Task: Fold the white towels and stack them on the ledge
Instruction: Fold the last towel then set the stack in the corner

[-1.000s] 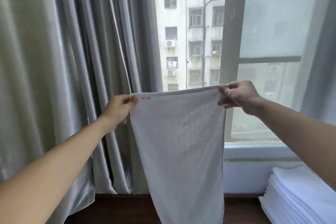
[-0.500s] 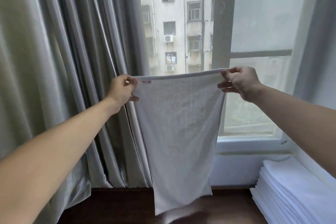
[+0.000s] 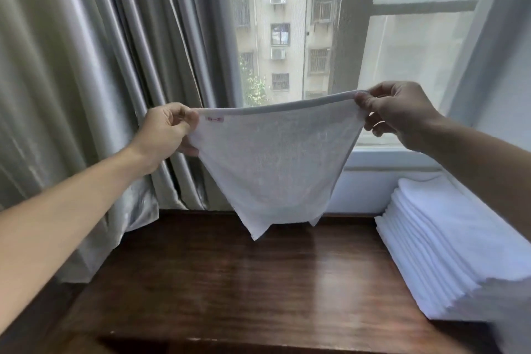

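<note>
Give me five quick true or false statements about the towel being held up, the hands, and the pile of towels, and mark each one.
1. Both hands pinch the top corners of the white towel: the left hand and the right hand. True.
2. The towel lies flat on the wooden ledge. False: it hangs in the air above the ledge.
3. A small red tag sits near the corner that the left hand holds. True.
4. The stack of folded towels is on the left, by the curtain. False: it sits at the right end of the ledge.
5. The right hand is empty. False: it pinches the towel's corner.
</note>
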`<state>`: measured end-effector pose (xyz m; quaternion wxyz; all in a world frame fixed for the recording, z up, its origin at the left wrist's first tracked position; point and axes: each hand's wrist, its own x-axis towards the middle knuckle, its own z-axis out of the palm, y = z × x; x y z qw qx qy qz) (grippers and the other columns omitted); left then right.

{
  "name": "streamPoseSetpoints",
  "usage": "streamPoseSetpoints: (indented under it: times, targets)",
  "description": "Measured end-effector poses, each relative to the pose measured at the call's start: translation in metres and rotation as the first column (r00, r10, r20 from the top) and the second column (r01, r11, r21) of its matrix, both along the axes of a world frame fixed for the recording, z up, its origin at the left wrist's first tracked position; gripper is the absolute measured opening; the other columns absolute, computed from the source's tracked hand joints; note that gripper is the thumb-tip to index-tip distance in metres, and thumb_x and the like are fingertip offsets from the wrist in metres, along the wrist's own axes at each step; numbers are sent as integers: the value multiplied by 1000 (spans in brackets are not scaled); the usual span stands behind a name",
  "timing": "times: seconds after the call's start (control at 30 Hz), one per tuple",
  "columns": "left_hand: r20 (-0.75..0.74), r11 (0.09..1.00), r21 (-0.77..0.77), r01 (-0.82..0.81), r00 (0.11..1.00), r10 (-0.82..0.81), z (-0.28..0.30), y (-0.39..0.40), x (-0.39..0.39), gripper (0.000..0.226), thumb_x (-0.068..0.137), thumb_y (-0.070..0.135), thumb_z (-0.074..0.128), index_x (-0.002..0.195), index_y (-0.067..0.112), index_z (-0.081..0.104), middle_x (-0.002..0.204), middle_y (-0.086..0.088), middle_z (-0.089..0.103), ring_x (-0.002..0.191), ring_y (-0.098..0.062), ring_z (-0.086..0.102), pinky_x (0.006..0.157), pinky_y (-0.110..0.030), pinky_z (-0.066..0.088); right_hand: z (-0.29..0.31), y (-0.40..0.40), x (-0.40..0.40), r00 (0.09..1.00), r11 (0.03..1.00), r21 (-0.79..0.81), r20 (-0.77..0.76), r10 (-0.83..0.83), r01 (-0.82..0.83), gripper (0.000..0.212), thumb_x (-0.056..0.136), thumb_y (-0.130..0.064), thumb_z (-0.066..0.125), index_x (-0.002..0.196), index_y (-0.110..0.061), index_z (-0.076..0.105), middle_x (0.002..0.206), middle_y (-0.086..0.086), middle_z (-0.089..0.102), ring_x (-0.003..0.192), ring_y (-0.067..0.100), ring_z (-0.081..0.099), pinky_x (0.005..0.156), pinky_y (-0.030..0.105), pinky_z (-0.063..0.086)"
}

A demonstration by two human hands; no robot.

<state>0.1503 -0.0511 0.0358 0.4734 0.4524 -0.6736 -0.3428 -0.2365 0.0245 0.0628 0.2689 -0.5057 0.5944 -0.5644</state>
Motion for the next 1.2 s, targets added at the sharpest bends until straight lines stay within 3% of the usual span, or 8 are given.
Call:
streamPoseSetpoints:
  times: [0.2, 0.33, 0.47, 0.63, 0.83, 1.0, 1.1, 1.2]
  targets:
    - [18, 984, 167, 61, 998, -65, -57, 46, 33, 26, 100, 27, 61, 96, 2, 66, 86, -19, 68, 59, -24, 69, 52, -33, 62, -60, 54, 21, 1000, 988, 149, 6, 29, -30, 15, 91, -17, 77, 86, -6, 69, 77, 7, 64, 56, 16, 55, 40, 24, 38]
    - [52, 931, 352, 95, 991, -120, -123, 69, 50, 29, 100, 29, 59, 101, 1, 68, 90, -18, 75, 74, -29, 74, 59, -39, 64, -127, 82, 36, 999, 966, 255, 30, 26, -33, 16, 91, -16, 76, 89, -2, 70, 77, 7, 63, 67, 18, 53, 46, 28, 39]
    - [152, 858, 509, 68, 974, -167, -198, 84, 58, 26, 105, 25, 55, 101, 3, 69, 88, -14, 77, 79, -30, 74, 65, -42, 63, -205, 102, 51, 999, 940, 340, 18, -32, 25, 13, 92, -13, 75, 86, -2, 71, 75, 6, 67, 62, 14, 58, 50, 22, 48]
    - [239, 796, 605, 11, 951, -195, -271, 83, 49, 26, 105, 29, 54, 96, 12, 71, 86, -6, 78, 85, -28, 75, 76, -44, 63, -295, 107, 53, 998, 873, 486, 10, -58, 46, 13, 94, -19, 74, 85, -10, 75, 85, 5, 75, 71, 19, 68, 53, 23, 55]
    - [327, 810, 585, -40, 926, -190, -304, 15, 10, 24, 103, 38, 56, 95, 23, 73, 89, 4, 76, 84, -16, 73, 73, -34, 63, -342, 41, 31, 997, 843, 536, 34, -66, 38, 17, 96, -25, 70, 89, -10, 75, 86, 7, 75, 74, 15, 68, 55, 18, 53]
    - [300, 809, 585, -51, 941, -157, -323, -71, -39, 22, 102, 34, 59, 93, 19, 73, 90, -1, 75, 80, -13, 69, 69, -29, 55, -376, -49, -2, 991, 834, 546, 44, -123, 79, 18, 95, -21, 71, 86, -6, 73, 78, 5, 71, 68, 12, 62, 58, 26, 49]
    - [299, 758, 641, -120, 949, -102, -359, -113, -66, 20, 99, 31, 60, 91, 18, 73, 91, -3, 73, 81, -12, 64, 73, -31, 49, -417, -93, -15, 989, 758, 647, 43, -140, 79, 25, 95, -23, 70, 87, 0, 71, 80, 9, 68, 71, 17, 60, 61, 33, 50]
    - [362, 671, 705, -230, 930, -61, -400, -134, -88, 24, 96, 31, 58, 83, 13, 70, 82, -3, 67, 76, -16, 57, 66, -32, 42, -460, -115, -16, 985, 668, 731, -29, -169, 136, 28, 95, -28, 69, 83, -2, 66, 77, 13, 66, 74, 30, 62, 64, 41, 52]
